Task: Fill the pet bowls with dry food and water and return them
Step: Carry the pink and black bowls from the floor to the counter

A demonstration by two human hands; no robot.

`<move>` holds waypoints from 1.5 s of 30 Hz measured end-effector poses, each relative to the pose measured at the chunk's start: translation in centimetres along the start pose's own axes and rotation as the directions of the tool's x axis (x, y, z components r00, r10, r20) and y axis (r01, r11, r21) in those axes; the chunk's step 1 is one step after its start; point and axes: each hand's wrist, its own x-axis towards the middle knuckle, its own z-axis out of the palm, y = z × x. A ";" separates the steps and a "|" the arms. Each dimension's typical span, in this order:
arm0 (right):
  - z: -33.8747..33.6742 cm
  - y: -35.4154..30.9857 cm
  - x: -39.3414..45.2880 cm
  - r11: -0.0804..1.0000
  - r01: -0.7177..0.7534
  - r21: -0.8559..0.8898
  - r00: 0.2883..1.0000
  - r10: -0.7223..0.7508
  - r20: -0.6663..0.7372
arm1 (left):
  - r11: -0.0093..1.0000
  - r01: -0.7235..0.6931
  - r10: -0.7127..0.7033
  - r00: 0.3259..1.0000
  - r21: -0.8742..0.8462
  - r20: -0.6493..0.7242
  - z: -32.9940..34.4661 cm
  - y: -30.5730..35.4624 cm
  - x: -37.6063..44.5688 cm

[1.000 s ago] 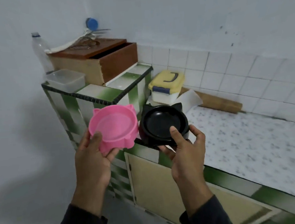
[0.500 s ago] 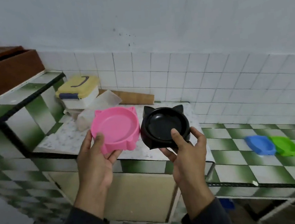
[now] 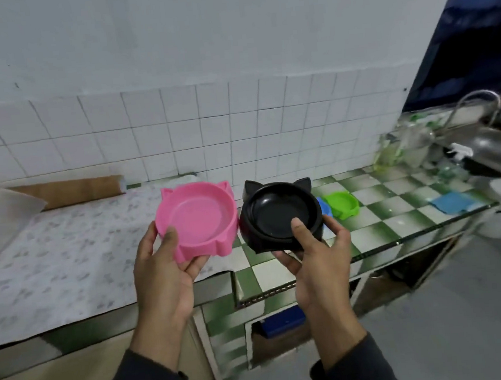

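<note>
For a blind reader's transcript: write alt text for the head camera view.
A person holds two empty cat-eared pet bowls above a kitchen counter: a pink bowl in the left hand, a black bowl in the right hand. A green bowl sits on the checkered counter behind.

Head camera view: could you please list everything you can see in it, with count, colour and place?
pink bowl: one, pink, held in the left hand, looks empty
black bowl: one, black, held in the right hand, looks empty
green bowl: one, green, on the counter behind the black bowl
blue bowl: one, blue, beside the green bowl, mostly hidden
blue cloth: one, blue, right end of the counter
counter: one, green and white checks
patterned sheet: one, white, left counter
faucet: one, metal, far right
left hand: one, grips pink bowl
right hand: one, grips black bowl
</note>
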 end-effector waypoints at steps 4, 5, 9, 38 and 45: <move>-4.1 -2.7 2.9 0.999 0.050 0.020 0.994 -0.048 -0.102 | 0.996 0.067 -0.070 0.996 0.054 0.059 4.6 -4.6 0.3; -5.1 -3.3 3.7 0.998 0.059 0.021 0.990 -0.055 -0.130 | 0.994 0.087 -0.092 0.993 0.070 0.069 5.8 -5.7 0.3; -8.9 -5.6 6.7 0.994 0.101 0.030 0.968 -0.092 -0.233 | 0.981 0.154 -0.169 0.977 0.121 0.130 10.0 -10.4 0.8; -23.9 -17.0 32.2 0.993 0.115 0.038 0.892 -0.086 -0.444 | 0.907 0.322 -0.374 0.912 0.273 0.168 34.5 -35.7 7.0; -25.1 -17.8 39.2 1.000 0.011 0.003 0.941 -0.009 -0.339 | 0.940 0.278 -0.294 0.954 0.198 0.053 37.0 -38.3 8.8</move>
